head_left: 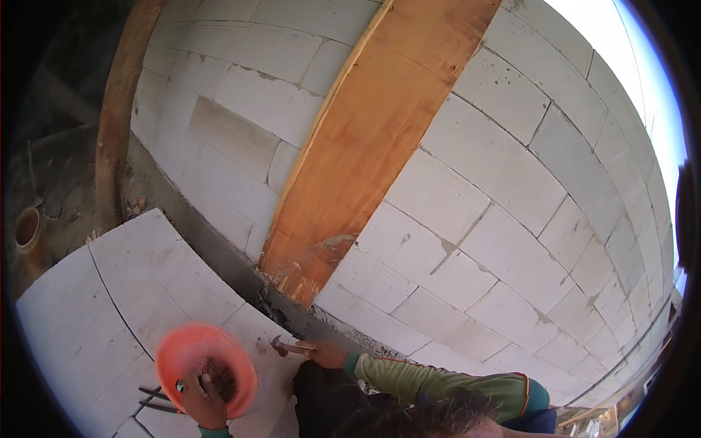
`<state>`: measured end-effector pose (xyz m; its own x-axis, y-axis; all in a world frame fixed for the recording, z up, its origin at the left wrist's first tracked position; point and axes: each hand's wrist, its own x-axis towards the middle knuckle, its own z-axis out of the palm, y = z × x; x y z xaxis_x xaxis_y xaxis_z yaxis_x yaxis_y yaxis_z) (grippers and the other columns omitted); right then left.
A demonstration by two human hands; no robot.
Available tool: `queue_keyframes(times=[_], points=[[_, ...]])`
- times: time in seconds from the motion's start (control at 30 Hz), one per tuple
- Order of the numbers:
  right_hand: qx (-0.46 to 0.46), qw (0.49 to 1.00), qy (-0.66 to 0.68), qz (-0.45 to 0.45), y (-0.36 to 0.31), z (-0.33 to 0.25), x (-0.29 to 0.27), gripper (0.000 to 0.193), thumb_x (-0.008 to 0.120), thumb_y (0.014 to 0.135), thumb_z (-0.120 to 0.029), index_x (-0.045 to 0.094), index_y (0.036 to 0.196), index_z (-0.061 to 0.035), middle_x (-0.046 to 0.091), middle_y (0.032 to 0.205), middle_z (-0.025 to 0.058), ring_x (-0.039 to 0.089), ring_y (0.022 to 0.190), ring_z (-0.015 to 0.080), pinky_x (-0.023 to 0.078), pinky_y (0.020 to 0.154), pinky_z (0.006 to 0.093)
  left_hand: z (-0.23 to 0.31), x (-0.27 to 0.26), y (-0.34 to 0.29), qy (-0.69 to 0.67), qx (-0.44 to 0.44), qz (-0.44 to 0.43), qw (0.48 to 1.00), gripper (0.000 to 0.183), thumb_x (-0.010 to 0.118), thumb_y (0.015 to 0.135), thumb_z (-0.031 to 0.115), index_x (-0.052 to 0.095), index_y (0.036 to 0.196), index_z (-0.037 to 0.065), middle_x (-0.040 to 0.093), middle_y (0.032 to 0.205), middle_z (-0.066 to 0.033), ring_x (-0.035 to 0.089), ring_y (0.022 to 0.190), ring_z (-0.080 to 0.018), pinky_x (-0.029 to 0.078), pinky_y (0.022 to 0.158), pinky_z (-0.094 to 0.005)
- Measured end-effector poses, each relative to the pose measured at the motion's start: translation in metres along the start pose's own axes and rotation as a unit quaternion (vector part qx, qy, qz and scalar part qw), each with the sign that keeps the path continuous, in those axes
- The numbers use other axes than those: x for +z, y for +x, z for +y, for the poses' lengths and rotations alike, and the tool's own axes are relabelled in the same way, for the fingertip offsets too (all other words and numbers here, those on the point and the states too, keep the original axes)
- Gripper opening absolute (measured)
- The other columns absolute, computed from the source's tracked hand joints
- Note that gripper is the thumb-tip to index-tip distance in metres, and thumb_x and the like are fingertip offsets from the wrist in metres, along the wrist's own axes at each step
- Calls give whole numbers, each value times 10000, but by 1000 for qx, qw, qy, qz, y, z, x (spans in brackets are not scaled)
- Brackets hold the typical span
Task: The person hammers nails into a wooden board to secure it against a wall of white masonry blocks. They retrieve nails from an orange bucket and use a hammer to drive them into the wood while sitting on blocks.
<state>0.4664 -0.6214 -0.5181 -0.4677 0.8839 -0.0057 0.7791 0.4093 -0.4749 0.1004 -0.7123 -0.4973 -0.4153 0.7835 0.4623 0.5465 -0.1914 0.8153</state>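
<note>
Left hand (pixel 202 401) in orange bucket (pixel 174 350), lower left, grip cannot be told; pick gently, right hand (pixel 328 355) gripping hammer (pixel 290 348) clear, lower centre.

A platform of pale blocks (pixel 139 271), crossed by a dark seam (pixel 115 301), carried an orange bucket (pixel 169 352); a dark two-handled tool (pixel 155 406) lay just left of it, partly hidden.

Bucket (pixel 193 340) contents (pixel 225 382) — unclear | board's (pixel 372 128) upper end — cut off
</note>
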Motion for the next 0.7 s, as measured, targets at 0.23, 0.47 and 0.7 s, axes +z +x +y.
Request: queue_keyframes(times=[0.23,0.47,0.7], points=[[69,935,-246,245,112,2,-205,386,522,967,-213,551,1350,-171,674,994,243,642,910,446,503,786,529,2,-9,-1,12,10,10,1000,90,558,921,90,595,985,39,635,895,-170,625,751,-373,477,629,-442],[151,846,-376,347,184,-29,-361,412,491,982,-260,513,1393,-277,675,957,197,666,873,391,528,756,513,4,-13,0,13,23,9,1000,81,570,922,99,609,980,57,643,851,-155,632,704,-354,482,606,-435],[177,838,-433,279,185,-62,-354,390,465,994,-292,523,1379,-295,689,1006,176,664,926,388,526,784,506,-1,-14,2,11,28,-4,1000,82,575,920,94,604,980,47,647,864,-153,638,730,-352,491,623,-426]])
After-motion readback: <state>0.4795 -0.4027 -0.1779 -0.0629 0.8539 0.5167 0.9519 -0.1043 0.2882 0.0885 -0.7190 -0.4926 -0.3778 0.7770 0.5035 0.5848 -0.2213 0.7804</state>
